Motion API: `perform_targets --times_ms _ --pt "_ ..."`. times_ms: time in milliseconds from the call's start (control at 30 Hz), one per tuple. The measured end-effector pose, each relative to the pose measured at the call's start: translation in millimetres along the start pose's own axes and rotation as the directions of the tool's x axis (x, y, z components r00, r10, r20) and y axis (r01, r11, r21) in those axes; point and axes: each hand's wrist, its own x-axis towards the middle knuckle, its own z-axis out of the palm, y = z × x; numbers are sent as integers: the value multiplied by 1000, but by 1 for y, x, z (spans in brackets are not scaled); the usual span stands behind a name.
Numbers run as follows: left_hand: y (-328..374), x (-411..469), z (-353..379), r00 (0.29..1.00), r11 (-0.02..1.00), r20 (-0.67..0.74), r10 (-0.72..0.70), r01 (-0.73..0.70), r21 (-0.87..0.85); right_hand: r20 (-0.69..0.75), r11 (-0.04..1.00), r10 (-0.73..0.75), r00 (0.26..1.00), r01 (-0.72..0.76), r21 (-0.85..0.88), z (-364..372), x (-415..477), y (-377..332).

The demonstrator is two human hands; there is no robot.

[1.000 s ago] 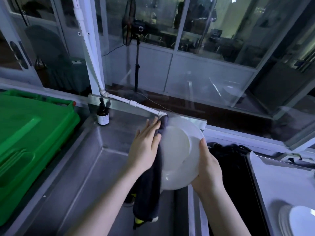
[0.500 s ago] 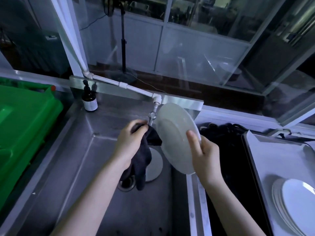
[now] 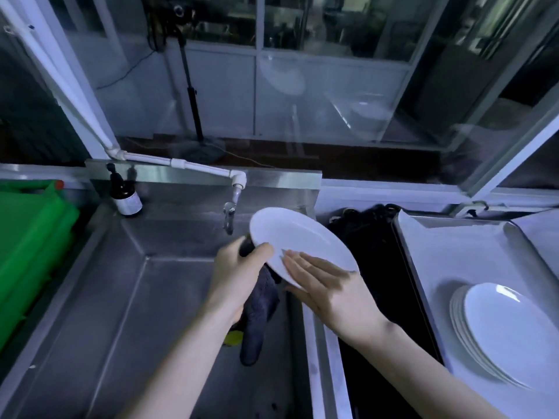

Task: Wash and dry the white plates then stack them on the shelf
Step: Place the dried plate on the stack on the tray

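White plate [image 3: 302,240], tilted above the sink [image 3: 136,313]: left hand [image 3: 239,267] grips a dark cloth [image 3: 257,322] against its rim; right hand [image 3: 326,285] lies straight-fingered on the near edge. Rigid, glazed, likely slippery and breakable; best held by opposite rims.

Sink basin [image 3: 145,313] sat centre, tap [image 3: 230,213] at its back wall, bottle [image 3: 125,198] on the back-left ledge. Bin [image 3: 30,252] lay left of the sink. Plate [image 3: 302,234] was tilted over the basin's right side, just before the tap. Left hand [image 3: 239,273] was at its left edge gripping the cloth [image 3: 257,316], which hung down into the basin. Right hand [image 3: 326,285] lay on its near edge. Stack of plates [image 3: 508,334] sat on the tray [image 3: 438,252] far right, a recess [image 3: 378,267] between tray and sink.
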Motion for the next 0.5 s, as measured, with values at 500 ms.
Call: perform_targets --times_ms 500 --pt "-48 -81 233 983 993 177 57 -38 -108 226 273 904 363 -897 348 -132 -229 180"
